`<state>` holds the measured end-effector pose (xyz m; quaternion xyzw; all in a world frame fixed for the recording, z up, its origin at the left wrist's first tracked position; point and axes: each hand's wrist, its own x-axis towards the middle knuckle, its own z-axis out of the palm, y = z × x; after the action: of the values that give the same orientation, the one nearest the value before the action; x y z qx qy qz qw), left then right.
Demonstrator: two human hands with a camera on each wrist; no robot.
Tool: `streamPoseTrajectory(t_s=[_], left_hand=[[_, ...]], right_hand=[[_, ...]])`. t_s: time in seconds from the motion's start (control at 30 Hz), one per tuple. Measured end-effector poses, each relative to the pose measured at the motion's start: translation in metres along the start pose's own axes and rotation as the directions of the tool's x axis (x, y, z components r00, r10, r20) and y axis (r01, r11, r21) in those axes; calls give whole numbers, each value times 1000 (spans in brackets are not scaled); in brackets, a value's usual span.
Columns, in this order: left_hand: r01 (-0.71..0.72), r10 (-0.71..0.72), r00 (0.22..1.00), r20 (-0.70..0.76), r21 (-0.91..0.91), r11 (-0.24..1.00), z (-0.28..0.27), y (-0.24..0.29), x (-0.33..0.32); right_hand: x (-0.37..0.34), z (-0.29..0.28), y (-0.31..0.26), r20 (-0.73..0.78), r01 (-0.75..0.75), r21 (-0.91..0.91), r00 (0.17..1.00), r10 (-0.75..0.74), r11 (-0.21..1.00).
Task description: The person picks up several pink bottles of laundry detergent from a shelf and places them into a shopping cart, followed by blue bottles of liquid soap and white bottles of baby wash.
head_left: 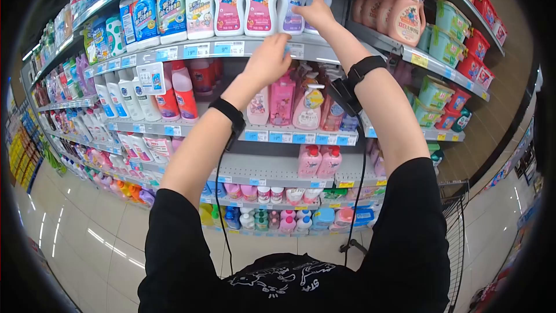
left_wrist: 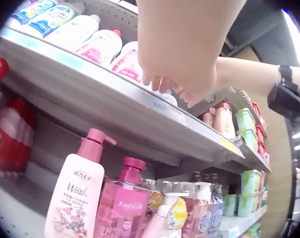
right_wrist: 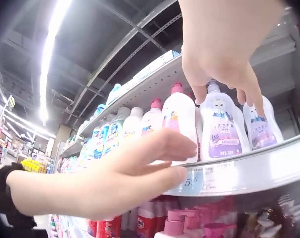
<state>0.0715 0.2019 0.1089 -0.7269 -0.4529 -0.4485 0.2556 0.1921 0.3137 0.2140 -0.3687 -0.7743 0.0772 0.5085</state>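
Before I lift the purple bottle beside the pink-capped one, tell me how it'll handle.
The purple bottle could tip if pushed near its top, being tall and narrow-necked. Its smooth, rounded sides may feel slippery. Standing without sagging, it is probably stiff.

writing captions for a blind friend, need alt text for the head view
A person's right hand reaches among lilac bottles on a store shelf; the left hand is raised in front of the shelf's edge. Pink-topped bottles stand just left.
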Motion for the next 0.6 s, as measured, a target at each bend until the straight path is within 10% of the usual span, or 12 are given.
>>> streamPoseTrajectory(t_s=[0.6], left_hand=[[-126, 135, 991, -6, 313, 941, 38, -15, -22]], right_hand=[[41, 62, -10, -74, -174, 30, 982, 176, 984]])
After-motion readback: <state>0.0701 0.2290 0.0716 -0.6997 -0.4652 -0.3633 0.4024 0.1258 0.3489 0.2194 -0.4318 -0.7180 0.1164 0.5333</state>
